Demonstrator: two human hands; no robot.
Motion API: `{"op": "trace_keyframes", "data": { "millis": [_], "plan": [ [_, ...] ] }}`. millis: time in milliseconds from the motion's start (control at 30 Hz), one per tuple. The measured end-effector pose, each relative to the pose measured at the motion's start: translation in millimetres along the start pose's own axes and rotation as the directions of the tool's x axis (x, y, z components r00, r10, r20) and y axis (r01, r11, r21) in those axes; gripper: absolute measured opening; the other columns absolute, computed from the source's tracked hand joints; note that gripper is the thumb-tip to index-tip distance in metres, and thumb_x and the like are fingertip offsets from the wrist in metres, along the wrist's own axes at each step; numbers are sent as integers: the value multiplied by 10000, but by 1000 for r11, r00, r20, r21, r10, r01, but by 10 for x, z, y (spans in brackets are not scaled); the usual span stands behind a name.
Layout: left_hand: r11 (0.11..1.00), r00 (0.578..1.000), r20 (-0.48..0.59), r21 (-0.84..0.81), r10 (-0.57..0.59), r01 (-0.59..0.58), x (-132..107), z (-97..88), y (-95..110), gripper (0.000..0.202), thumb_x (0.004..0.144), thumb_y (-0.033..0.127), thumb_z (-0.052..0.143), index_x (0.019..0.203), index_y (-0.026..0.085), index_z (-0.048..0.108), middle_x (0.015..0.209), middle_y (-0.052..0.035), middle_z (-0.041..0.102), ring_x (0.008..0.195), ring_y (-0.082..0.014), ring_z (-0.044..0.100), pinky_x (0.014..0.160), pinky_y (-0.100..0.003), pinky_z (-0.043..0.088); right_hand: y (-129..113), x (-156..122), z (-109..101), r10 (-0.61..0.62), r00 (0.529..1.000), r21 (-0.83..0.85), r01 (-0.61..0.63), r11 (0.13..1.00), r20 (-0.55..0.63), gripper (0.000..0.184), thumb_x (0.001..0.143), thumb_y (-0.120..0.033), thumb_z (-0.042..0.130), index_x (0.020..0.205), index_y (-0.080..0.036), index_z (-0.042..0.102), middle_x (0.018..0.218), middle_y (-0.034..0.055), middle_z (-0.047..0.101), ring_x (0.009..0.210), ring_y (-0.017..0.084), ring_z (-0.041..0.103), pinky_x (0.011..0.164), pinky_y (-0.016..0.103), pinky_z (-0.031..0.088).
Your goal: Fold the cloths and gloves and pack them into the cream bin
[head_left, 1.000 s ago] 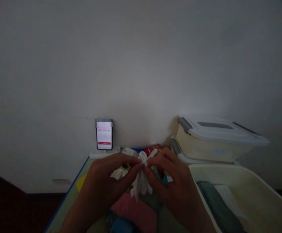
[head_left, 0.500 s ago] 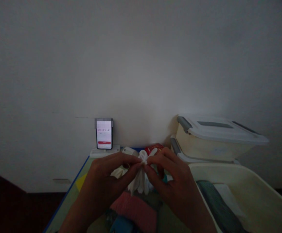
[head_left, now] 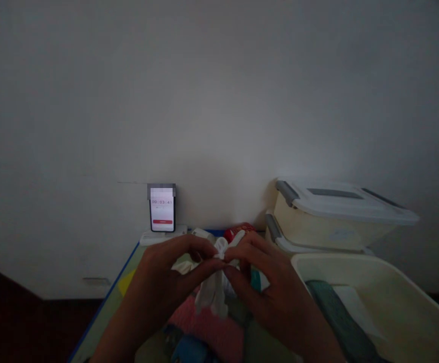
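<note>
My left hand and my right hand meet in front of me, above the table. Thumb and forefinger of each are pinched on a white cloth glove, gathered at its middle. A loop of the glove stands up between my fingertips, and one finger-like end points up to the right. Its other finger ends hang down over a pink cloth. My fingertips hide the gathered spot itself.
A phone showing a timer stands on a white base at the wall. Right of me, an open cream bin holds a dark green cloth and something white. Lidded boxes are stacked behind it. A blue cloth lies close in front.
The hanging glove ends have swung a little lower and to the left. Both hands still pinch the glove in nearly the same place.
</note>
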State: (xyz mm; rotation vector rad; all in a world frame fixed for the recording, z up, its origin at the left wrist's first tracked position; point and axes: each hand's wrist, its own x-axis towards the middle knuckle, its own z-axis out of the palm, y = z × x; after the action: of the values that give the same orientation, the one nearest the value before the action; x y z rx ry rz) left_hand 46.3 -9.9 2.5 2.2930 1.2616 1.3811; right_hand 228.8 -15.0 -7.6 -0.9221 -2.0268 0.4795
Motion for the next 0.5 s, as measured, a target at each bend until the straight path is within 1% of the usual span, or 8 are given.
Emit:
{"op": "trace_keyframes", "data": {
  "millis": [67, 167, 233, 300, 400, 500],
  "plan": [
    [1000, 1000, 16, -15, 4, -4, -7, -8, -5, 68, 721, 163, 706, 769, 194, 668, 689, 32, 719, 616, -109, 670, 577, -165, 522, 15, -2, -17, -10, 1000, 6, 10, 1000, -25, 176, 810, -102, 559, 923, -236, 579, 835, -7, 538, 723, 123, 537, 677, 273, 444],
    [1000, 1000, 27, -23, 8, -8, -13, -21, 8, 72, 740, 141, 674, 783, 197, 659, 698, 34, 715, 625, -103, 667, 585, -162, 514, 46, -6, -53, 37, 996, 31, -34, 999, -87, 142, 820, -128, 553, 920, -228, 547, 819, -14, 528, 698, 116, 530, 654, 268, 449],
    [1000, 999, 31, -22, 11, -10, -16, -26, 27, 77, 737, 131, 667, 774, 196, 650, 690, 37, 708, 617, -99, 662, 587, -163, 509, 70, -11, -75, 85, 990, 62, -78, 995, -112, 157, 822, -146, 559, 950, -232, 527, 867, -9, 534, 711, 113, 547, 660, 269, 464],
    [999, 999, 32, -33, 20, -19, -20, -29, 46, 87, 730, 119, 662, 768, 194, 638, 683, 37, 704, 610, -97, 657, 581, -161, 507, 92, -17, -90, 106, 989, 93, -97, 991, -107, 184, 828, -148, 556, 983, -239, 519, 952, 4, 542, 736, 109, 568, 682, 273, 482],
    [998, 999, 25, -65, 28, -26, -30, -26, 61, 113, 722, 93, 649, 764, 192, 615, 678, 36, 696, 605, -91, 650, 573, -151, 506, 109, -23, -97, 62, 994, 107, -53, 993, -86, 193, 832, -137, 552, 990, -246, 530, 1030, 21, 558, 792, 120, 589, 704, 279, 501],
    [995, 999, 4, -88, 52, -51, -39, -22, 52, 148, 727, 71, 626, 806, 195, 612, 711, 23, 696, 636, -99, 653, 595, -160, 513, 107, -18, -97, -9, 996, 68, 15, 998, -92, 146, 822, -132, 571, 919, -241, 552, 1019, 22, 587, 860, 146, 594, 742, 296, 505]
  ]
}}
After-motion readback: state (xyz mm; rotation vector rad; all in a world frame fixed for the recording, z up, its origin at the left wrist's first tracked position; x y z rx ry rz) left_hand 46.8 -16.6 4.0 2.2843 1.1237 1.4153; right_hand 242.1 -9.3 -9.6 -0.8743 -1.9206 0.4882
